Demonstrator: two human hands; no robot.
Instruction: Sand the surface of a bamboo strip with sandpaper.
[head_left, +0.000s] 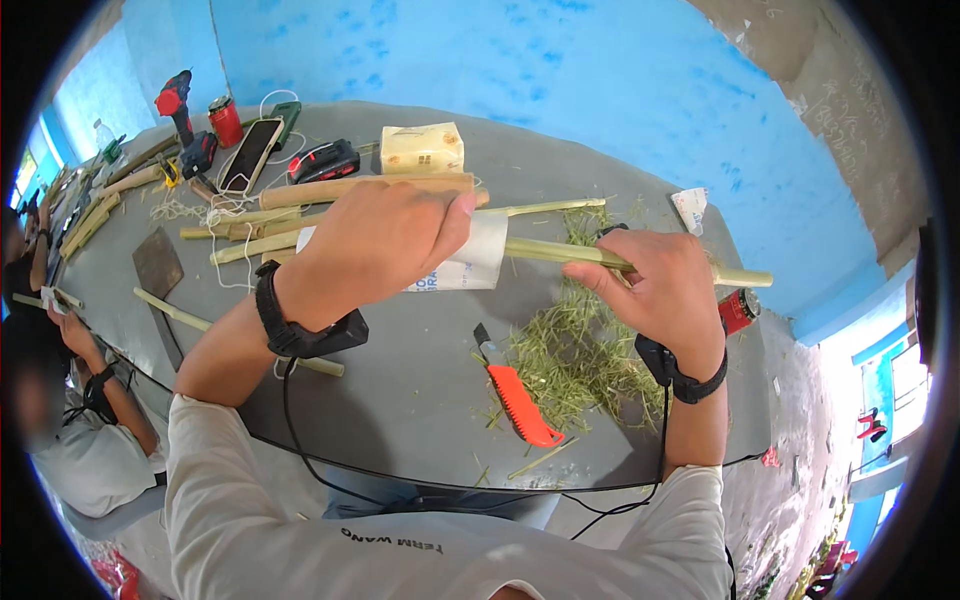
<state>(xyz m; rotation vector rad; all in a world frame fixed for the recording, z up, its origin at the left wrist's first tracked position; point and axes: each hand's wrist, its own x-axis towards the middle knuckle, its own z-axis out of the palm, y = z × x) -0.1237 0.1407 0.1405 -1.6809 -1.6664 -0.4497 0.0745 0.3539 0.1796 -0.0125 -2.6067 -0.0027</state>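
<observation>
My left hand is closed over a white sheet with blue print, which is folded over a pale green bamboo stick. The stick runs out of the sheet to the right. Further along it, my right hand grips the same stick, thumb underneath, with the end sticking out past the hand. Whether the left fingers press directly on the stick is hidden. Below and between the hands lies an orange-handled knife with its blade pointing away from me. Green shavings are heaped beside it.
Bamboo pieces lie left of my hands. Behind them are a phone, a battery, a paper pack, a red can and a drill. Another red can stands right. A co-worker sits left.
</observation>
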